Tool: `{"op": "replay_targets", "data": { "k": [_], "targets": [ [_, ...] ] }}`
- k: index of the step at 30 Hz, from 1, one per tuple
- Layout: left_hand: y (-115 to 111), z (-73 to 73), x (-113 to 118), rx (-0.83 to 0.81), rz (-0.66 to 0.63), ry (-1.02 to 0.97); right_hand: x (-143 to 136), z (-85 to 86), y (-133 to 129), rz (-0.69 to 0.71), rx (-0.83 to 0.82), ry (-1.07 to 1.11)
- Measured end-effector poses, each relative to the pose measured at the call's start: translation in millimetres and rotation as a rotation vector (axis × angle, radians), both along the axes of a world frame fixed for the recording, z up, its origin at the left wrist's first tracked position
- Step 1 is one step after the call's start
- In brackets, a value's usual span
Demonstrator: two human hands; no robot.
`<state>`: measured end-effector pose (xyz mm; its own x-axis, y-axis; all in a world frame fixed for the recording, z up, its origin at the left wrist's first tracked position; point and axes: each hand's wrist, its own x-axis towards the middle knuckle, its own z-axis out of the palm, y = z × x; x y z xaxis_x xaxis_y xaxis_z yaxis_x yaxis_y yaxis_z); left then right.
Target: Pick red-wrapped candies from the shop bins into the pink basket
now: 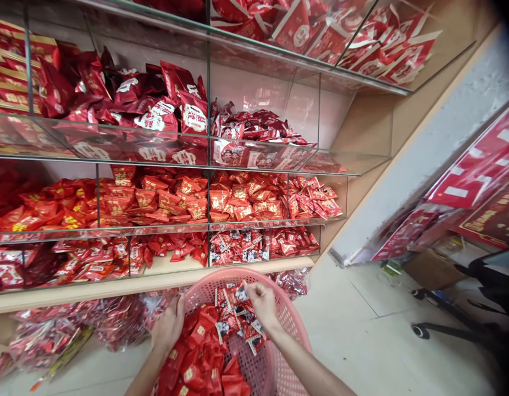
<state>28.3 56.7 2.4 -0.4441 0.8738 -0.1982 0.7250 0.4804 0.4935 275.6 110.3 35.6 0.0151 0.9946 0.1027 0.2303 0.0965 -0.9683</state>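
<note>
A pink perforated basket (pixel 293 324) stands below the shelves. Plain red packets with gold print (pixel 200 335) fill its left side, and small red, black and white printed packets (pixel 227 308) lie at its back and middle. My right hand (pixel 263 304) is over the basket, thumb and fingers pinched on one of the small printed packets (pixel 241 292). At the basket's left rim is my left hand (pixel 169 324), its fingers curled against the rim.
Glass-fronted shelves (pixel 263 165) hold heaps of red packets in divided compartments. Clear bags of red packets (pixel 122 322) lie on the floor under the bottom shelf. On the right are a wheeled chair (pixel 448 324) and a cardboard box (pixel 430 268).
</note>
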Motion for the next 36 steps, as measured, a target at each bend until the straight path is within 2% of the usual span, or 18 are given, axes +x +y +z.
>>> {"op": "replay_targets", "data": {
  "k": [3,5,9,13,16,18,21,24,27,29,31,33,36],
  "targets": [
    [-1,0.2,0,-0.025,-0.004,0.017,-12,-32.8,-15,0.024,-0.265,0.111],
    [-2,-0.2,0,-0.042,0.002,0.024,-14,-44.3,-20,-0.016,-0.354,0.104],
    [-2,-1.0,0,-0.045,0.002,0.028,-15,-49.0,-21,-0.056,-0.439,0.114],
    [0,-1.0,-1,-0.053,-0.004,0.035,-21,-55.0,-19,-0.024,-0.499,0.137],
    [0,-1.3,-2,-0.068,-0.002,0.034,-24,-62.1,-16,0.04,-0.461,0.095],
    [0,-2.0,-3,-0.069,0.004,0.025,-21,-61.7,-11,0.071,-0.361,0.022],
    [0,-3.7,-5,-0.055,0.008,0.013,-11,-45.7,2,0.098,-0.118,-0.147],
    [0,-5.4,-5,-0.041,0.008,0.006,0,-12.7,27,0.091,0.059,-0.311],
    [0,-7.6,-5,-0.036,0.005,-0.005,3,21.7,59,0.012,0.18,-0.422],
    [-1,-9.7,-5,-0.037,0.006,-0.013,0,37.2,81,-0.08,0.172,-0.536],
    [-2,-11.7,-6,-0.032,0.002,-0.027,-7,45.1,98,-0.145,0.082,-0.669],
    [-3,-13.0,-8,-0.022,-0.008,-0.053,-16,46.9,109,-0.165,-0.011,-0.777],
    [-5,-13.9,-9,-0.007,-0.012,-0.089,-30,43.6,116,-0.17,-0.059,-0.866]
  ]
}}
